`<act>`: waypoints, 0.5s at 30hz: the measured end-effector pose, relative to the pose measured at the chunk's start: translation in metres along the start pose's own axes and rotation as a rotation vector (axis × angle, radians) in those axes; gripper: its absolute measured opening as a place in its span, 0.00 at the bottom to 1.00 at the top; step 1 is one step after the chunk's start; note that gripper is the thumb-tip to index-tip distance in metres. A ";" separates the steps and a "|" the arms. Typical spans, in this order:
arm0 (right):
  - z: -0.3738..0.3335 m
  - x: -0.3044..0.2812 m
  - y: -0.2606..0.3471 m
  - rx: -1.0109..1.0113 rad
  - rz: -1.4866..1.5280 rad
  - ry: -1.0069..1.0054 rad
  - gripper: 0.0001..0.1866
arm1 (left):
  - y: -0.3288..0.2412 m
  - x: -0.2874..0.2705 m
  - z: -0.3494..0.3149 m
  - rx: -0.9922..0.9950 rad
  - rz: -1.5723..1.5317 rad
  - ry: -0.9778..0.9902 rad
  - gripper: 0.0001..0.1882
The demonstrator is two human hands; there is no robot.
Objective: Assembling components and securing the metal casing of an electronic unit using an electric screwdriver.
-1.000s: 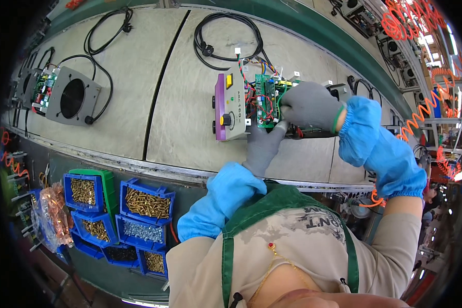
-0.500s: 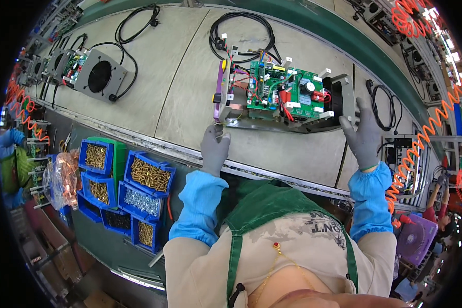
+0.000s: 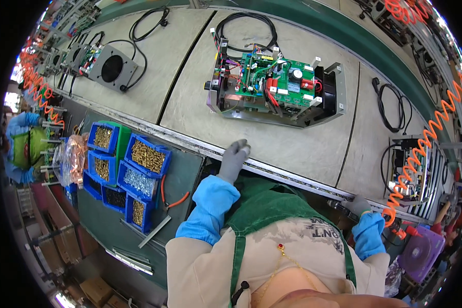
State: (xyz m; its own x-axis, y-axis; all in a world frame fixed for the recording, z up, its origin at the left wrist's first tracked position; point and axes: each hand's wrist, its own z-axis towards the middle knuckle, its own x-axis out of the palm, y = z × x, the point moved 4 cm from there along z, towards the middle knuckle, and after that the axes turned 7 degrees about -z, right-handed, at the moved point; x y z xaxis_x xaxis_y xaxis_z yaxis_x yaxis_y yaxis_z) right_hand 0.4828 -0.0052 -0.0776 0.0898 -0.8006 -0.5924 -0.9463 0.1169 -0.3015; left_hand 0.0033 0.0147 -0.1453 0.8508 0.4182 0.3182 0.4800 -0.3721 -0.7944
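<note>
Starting at the far left, a co-worker in green and blue (image 3: 26,146) stands beyond the side of the table (image 3: 303,146), and a clear bag of copper-coloured pieces (image 3: 76,158) sits just beside the blue bins (image 3: 165,160). Brass screws (image 3: 148,156) fill several of those (a silvery lot (image 3: 138,182) in another), and above them, farther back, a grey housing with a round black opening (image 3: 113,69) rests near its cable. Red-handled pliers (image 3: 175,200) lie right of the bins, a metal strip (image 3: 155,231) just below.

Now the left hand (image 3: 234,159), gloved in grey, over the table's front edge: loosely open, fingers bent. Beyond it, centre stage, the open machine (image 3: 277,87) lies on the table, green circuit board (image 3: 295,97) uppermost, clear of both hands, a coiled black cable (image 3: 246,14) behind.

Across to the right hand (image 3: 358,206), low by the table edge, closed around a dark tool (image 3: 340,207)! Farther right, another black cable (image 3: 384,110), and an orange coiled hose (image 3: 427,145) hangs across a second unit (image 3: 408,159).
</note>
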 end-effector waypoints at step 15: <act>-0.104 -0.099 0.033 -0.578 -0.509 -0.044 0.24 | 0.019 0.128 -0.080 0.523 0.871 0.733 0.28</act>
State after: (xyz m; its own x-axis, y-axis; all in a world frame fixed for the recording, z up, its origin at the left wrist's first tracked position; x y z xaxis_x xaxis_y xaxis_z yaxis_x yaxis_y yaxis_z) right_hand 0.4102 0.0171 0.0486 0.5585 -0.6479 -0.5180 -0.7956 -0.5951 -0.1135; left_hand 0.1383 -0.0048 -0.0780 0.8417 -0.4227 -0.3360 -0.3003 0.1506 -0.9419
